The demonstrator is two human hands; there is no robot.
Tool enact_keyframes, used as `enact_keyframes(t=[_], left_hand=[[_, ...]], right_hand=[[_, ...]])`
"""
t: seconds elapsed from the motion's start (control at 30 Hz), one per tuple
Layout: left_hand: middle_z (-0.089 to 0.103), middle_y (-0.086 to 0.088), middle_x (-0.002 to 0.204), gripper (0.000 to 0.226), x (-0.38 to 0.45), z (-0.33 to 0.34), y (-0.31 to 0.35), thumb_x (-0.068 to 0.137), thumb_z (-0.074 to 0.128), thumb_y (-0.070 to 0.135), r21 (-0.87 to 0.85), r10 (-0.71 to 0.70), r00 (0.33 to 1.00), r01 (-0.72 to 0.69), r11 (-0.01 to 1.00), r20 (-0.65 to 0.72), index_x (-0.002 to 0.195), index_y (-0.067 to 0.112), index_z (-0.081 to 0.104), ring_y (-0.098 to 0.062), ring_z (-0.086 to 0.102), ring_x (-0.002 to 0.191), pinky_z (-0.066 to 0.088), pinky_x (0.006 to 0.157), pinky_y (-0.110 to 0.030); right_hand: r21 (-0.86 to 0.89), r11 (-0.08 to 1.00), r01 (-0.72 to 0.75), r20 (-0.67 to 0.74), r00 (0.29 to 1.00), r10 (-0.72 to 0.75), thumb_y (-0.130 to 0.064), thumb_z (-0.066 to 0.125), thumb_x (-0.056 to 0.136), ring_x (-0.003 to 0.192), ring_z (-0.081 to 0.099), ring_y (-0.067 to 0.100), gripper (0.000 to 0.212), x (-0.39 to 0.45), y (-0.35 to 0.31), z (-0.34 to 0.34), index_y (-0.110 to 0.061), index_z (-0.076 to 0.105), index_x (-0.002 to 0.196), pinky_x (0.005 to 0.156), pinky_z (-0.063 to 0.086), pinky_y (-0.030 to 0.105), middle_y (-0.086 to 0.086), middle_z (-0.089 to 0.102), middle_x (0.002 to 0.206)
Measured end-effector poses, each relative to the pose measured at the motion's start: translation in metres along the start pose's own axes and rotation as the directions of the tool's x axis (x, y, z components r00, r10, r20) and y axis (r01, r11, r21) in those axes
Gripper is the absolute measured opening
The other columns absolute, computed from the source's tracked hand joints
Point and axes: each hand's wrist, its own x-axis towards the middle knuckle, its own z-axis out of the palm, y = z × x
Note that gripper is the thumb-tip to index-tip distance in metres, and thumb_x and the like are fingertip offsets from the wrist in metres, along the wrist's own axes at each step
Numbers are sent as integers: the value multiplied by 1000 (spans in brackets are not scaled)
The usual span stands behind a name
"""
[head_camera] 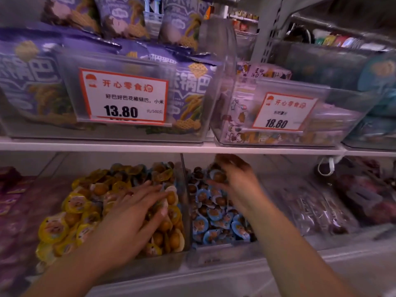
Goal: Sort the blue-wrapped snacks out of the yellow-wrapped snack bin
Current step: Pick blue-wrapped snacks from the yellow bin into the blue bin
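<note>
The clear plastic bin of yellow-wrapped snacks (pixel 64 213) sits at nine o'clock of the clear plastic bin of blue-wrapped snacks (pixel 214 217), touching it; the white shelf board (pixel 192 147) runs above both, at twelve o'clock.

The left price tag (pixel 123 95) reads 开心零食 and 13.80; the right price tag (pixel 284 111) reads 18.80

The yellow-wrapped snacks (pixel 70 213) and blue-wrapped snacks (pixel 214 215) wear glossy plastic film; their bins (pixel 186 211) are clear smooth plastic; the purple bags (pixel 27 82) above look like glossy foil; the price cards (pixel 124 96) are matt paper; the shelf edge (pixel 171 147) is smooth and white
</note>
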Motion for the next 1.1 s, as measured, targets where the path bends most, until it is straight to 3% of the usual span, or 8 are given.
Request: enact_keyframes(t=[0.1, 0.2, 0.33, 0.53, 0.6, 0.77, 0.97, 1.1], left_hand=[[19, 28, 157, 71, 2, 3, -10, 85, -2, 78, 121, -9, 992, -6, 993, 123, 147, 54, 23, 9, 1, 143, -1, 116, -23], [18, 28, 158, 78, 3, 1, -13, 80, -9, 83, 132, -27, 982, 2, 991, 186, 150, 55, 10, 5, 11, 145, -10, 111, -18], [26, 21, 157, 86, 6, 1, -13, 70, 9, 96, 149, -46, 970, 10, 989, 238, 147, 58, 5, -8, 28, 143, -3, 116, -25], [57, 18, 116, 57, 8, 1, -14, 73, 44, 77, 153, -24, 995, 9, 988, 93, 121, 45, 43, -10, 54, 109, 39, 102, -34], [56, 16, 105, 48, 9, -6, -23, 68, 48, 71, 239, -16, 998, 3, 971, 54, 107, 43, 46, -14, 57, 101, 40, 95, -36], [63, 1, 104, 51, 10, -34, -61, 72, 63, 62, 455, -135, 976, 200, 868, -173, 113, 30, 61, -30, 62, 97, 44, 89, -43], [55, -4, 138, 51, 20, -32, -40, 91, 45, 49, 352, -36, 983, 99, 931, -182, 137, 28, 52, -29, 51, 129, 36, 109, -47], [41, 4, 147, 62, 42, -7, -9, 88, 56, 40, -102, -42, 999, 43, 994, 12, 147, 37, 35, -19, 45, 132, 41, 110, -39]], right_hand=[[-226, 973, -52, -185, 983, 10, -14, 50, 99, 85, 60, 13, 32, 32, 0, -24, -10, 56, 130, 82, 57, 41, 7, 63, 120], [-324, 943, -70, -274, 962, -23, -14, 50, 99, 97, 59, 21, 19, 46, 4, -40, -10, 65, 111, 96, 51, 47, 11, 65, 120], [-471, 882, 29, -79, 994, -75, -14, 58, 94, 95, 67, 11, 18, 32, 14, -21, -24, 71, 88, 89, 52, 31, 3, 73, 109], [-536, 753, 382, 385, 904, -185, -42, 58, 87, 107, 55, -5, 25, -11, 45, 35, -41, 63, 111, 92, 42, 11, -12, 61, 118], [-614, 646, 454, 425, 880, -215, -36, 63, 90, 107, 45, -5, 27, -12, 49, 41, -46, 58, 114, 91, 32, 1, -8, 52, 121], [-607, 658, 446, 414, 884, -217, -25, 60, 92, 112, 44, 3, 36, -9, 54, 42, -45, 52, 120, 84, 24, -9, -5, 48, 127], [-568, 686, 454, 362, 887, -287, -21, 53, 96, 113, 48, 7, 30, -14, 62, 46, -37, 59, 121, 87, 29, -3, -4, 48, 122], [-537, 710, 456, 357, 885, -298, -17, 51, 96, 110, 49, -1, 34, -16, 61, 47, -39, 57, 121, 90, 31, 2, -8, 49, 120]])
